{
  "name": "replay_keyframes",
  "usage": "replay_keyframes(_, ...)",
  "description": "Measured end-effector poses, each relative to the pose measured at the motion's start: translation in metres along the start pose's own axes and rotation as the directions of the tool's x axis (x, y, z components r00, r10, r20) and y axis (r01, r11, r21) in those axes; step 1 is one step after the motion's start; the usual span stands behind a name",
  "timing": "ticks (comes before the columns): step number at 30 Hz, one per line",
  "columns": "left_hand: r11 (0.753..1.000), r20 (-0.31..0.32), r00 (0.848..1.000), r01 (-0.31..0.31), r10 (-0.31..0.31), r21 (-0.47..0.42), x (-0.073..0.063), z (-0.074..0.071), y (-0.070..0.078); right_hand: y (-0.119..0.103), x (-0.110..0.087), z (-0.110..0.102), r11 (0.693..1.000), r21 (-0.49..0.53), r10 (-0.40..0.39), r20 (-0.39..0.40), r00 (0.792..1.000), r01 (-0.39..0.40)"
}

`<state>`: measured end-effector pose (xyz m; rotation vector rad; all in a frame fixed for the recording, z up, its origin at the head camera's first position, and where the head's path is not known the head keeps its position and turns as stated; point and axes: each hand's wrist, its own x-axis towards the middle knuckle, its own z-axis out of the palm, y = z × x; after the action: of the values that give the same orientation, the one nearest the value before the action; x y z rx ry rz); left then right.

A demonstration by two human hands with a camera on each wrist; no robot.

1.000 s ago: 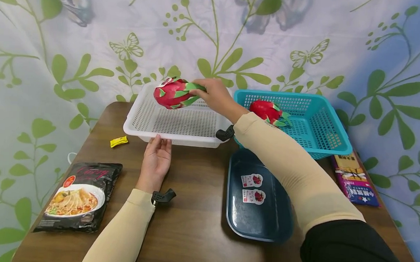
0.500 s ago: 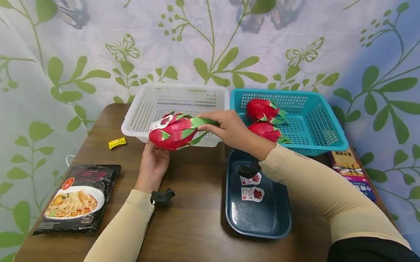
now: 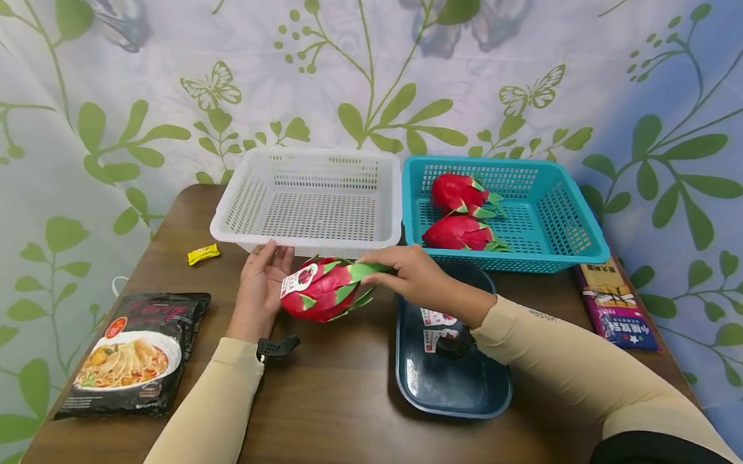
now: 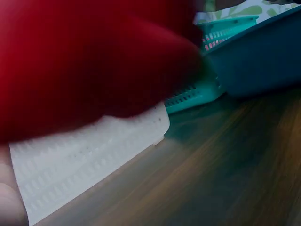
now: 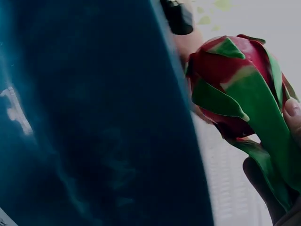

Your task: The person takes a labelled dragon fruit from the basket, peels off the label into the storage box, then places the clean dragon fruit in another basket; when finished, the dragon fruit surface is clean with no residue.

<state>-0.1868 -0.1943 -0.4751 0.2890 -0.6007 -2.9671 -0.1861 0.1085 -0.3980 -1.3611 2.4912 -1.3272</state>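
A red dragon fruit (image 3: 324, 291) with green leaf tips and a white label hangs over the table, in front of the white basket (image 3: 304, 246). My right hand (image 3: 422, 277) pinches it by its long green leaves. In the right wrist view, thumb and fingers close on the leaves of the dragon fruit (image 5: 230, 89). My left hand (image 3: 261, 289) is at the fruit's labelled end, palm up, fingers extended towards the basket's front rim; whether it touches the fruit is unclear. The blurred dragon fruit (image 4: 84, 61) covers much of the left wrist view.
A teal basket (image 3: 574, 221) at the back right holds two more dragon fruits (image 3: 456, 233). Before it lies a dark blue tray (image 3: 451, 397) with two label stickers (image 3: 438, 318). A yellow packet (image 3: 203, 254), a black noodle bag (image 3: 134, 360) and a purple pack (image 3: 620, 308) lie around.
My right hand has brought the dragon fruit from above the white basket forward and down, beside my left hand; its label now shows. The left hand has shifted slightly left.
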Motion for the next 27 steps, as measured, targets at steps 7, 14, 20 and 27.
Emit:
replay_keyframes(7, 0.997, 0.102, 0.995, -0.03, 0.024, 0.065, 0.003, -0.005, 0.006, 0.011, -0.001, 0.013, 1.0, 0.018, -0.018, 0.09, 0.996, 0.017)
replay_keyframes(14, 0.995, 0.113, 0.993, -0.042, 0.031, 0.094, 0.003, -0.007, 0.007, 0.018, -0.001, 0.022, 1.0, -0.003, -0.02, 0.123, 0.992, 0.02)
replay_keyframes(20, 0.992, 0.091, 0.995, -0.042, 0.031, 0.117, 0.001, -0.008, 0.007, 0.02, -0.001, 0.023, 0.999, -0.027, -0.032, 0.152, 0.988, 0.037)
replay_keyframes(27, 0.881, 0.249, 0.966, -0.178, 0.071, 0.438, -0.025, -0.017, -0.001, 0.021, 0.004, 0.012, 0.989, -0.146, 0.039, 0.249, 0.968, -0.002)
